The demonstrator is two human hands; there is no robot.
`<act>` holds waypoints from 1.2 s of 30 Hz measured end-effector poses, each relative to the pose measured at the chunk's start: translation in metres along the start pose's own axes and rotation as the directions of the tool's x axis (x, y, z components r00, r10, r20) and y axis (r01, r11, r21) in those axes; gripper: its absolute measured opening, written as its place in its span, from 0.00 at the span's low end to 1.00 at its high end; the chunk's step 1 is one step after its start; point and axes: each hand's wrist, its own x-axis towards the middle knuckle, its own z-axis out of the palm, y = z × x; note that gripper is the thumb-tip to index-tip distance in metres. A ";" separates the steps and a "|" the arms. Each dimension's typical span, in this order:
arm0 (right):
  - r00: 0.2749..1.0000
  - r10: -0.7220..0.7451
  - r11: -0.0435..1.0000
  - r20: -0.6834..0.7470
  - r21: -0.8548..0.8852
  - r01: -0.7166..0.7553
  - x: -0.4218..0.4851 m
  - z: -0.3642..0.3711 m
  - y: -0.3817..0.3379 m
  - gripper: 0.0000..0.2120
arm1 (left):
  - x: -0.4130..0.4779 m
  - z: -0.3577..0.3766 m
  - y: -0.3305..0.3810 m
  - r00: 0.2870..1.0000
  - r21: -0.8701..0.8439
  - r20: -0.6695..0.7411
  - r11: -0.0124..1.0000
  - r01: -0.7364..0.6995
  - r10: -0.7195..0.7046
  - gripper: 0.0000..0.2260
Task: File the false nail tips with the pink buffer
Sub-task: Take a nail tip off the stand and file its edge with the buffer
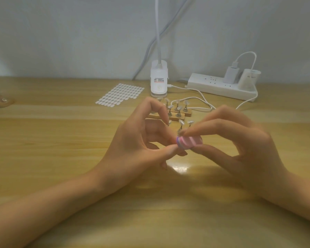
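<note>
Now — right hand (240,145) pinches pink buffer (189,141) | left hand (138,140) at its edge, grip unclear

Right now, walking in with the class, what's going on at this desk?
A person holds the pink buffer between both hands over a wooden desk. The right hand grips it between fingers and thumb. The left hand pinches at its left end. False nail tips stand on small holders just behind it. Whether one is being filed at this moment cannot be told.
</note>
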 end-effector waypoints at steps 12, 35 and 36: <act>1.000 0.012 1.000 0.015 0.014 -0.013 0.000 0.000 -0.001 0.09 | -0.001 0.002 0.002 0.999 0.144 -0.025 0.989 -0.025 0.029 0.17; 0.998 -0.052 0.999 0.030 -0.011 0.052 0.000 0.000 0.001 0.11 | -0.001 0.004 0.004 0.994 0.268 -0.060 0.961 -0.070 0.089 0.18; 0.998 -0.049 0.999 0.029 -0.015 0.049 0.001 -0.001 0.002 0.11 | -0.001 0.004 0.004 0.993 0.287 -0.062 0.955 -0.076 0.098 0.17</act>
